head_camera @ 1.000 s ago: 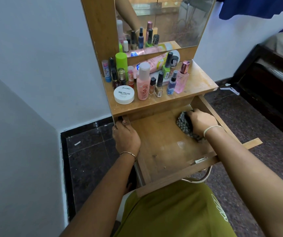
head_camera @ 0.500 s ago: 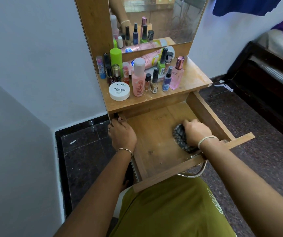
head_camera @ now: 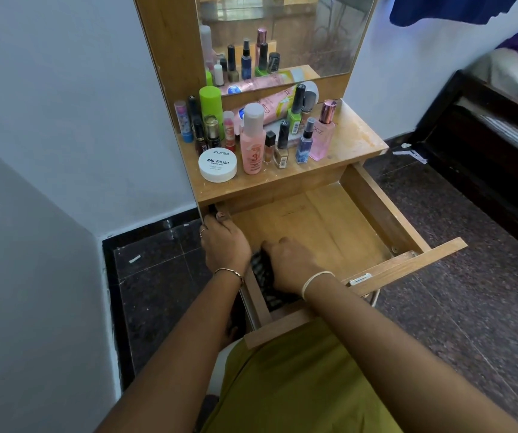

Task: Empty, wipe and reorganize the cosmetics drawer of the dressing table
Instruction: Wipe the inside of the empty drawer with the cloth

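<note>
Dark patterned cloth [head_camera: 264, 278], soft and bunched into a long wad, lies under the right hand [head_camera: 292, 265], whose fingers are curled down over it and press it against the drawer floor at the near-left corner. The wad's long axis runs from the drawer's front panel back toward the dressing table, along the left side wall. The left hand [head_camera: 225, 245] rests just beside it, fingers wrapped around the top edge of that left wall, near where it meets the table body; a thin metal bangle circles that wrist, a pale band the right one.

The drawer [head_camera: 386, 214] is a shallow box of light wood-grain board, pulled far out, its bare floor smooth and yellowish with a few faint scuffs. Its front panel runs slantwise across the view, with a small white fitting on its inner face.

Above, the dressing table top [head_camera: 354, 139] carries a crowded cluster of upright cosmetics: a round white tub [head_camera: 217, 165] marked "NAIL POLISH", a pink plastic bottle [head_camera: 253, 142] with a pale cap, a square glass perfume bottle [head_camera: 323, 132] with a rosy metallic cap, a lime-green cylinder [head_camera: 211, 107], several small nail polish bottles and lip balm sticks. A pink tube [head_camera: 270, 107] lies on its side behind them, against the mirror [head_camera: 298, 29].
</note>
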{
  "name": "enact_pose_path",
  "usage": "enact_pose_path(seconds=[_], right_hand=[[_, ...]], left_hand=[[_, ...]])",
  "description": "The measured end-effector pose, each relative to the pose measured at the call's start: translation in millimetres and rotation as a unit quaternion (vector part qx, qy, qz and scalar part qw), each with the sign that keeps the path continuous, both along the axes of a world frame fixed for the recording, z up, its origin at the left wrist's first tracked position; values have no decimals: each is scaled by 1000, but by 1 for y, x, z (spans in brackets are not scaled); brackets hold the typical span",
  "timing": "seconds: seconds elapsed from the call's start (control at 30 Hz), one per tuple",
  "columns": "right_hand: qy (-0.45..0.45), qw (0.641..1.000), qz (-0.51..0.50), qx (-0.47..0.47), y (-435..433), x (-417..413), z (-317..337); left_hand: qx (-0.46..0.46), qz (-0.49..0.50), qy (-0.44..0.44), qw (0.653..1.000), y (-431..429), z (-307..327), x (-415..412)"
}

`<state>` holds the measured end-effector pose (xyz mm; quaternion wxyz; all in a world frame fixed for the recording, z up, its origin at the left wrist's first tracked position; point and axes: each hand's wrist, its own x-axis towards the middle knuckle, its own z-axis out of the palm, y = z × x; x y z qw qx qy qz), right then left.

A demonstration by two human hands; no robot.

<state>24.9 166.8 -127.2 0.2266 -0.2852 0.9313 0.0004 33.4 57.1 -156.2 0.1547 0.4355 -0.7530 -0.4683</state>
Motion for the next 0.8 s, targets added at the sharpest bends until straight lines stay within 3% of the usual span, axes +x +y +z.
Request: enact_pose_path(seconds=[0.17,0.43,0.8], right_hand=[[-15,1000,-27,-3,25,-15,3],[112,985,-110,70,114,-63,9],[138,965,-224,8,89,-108,5]], left_hand=[[-6,-10,-4,1000,0,-2,1],[-7,-2,5,1000,-1,-7,-2],[-17,-3,8,1000,-2,-9,-2]])
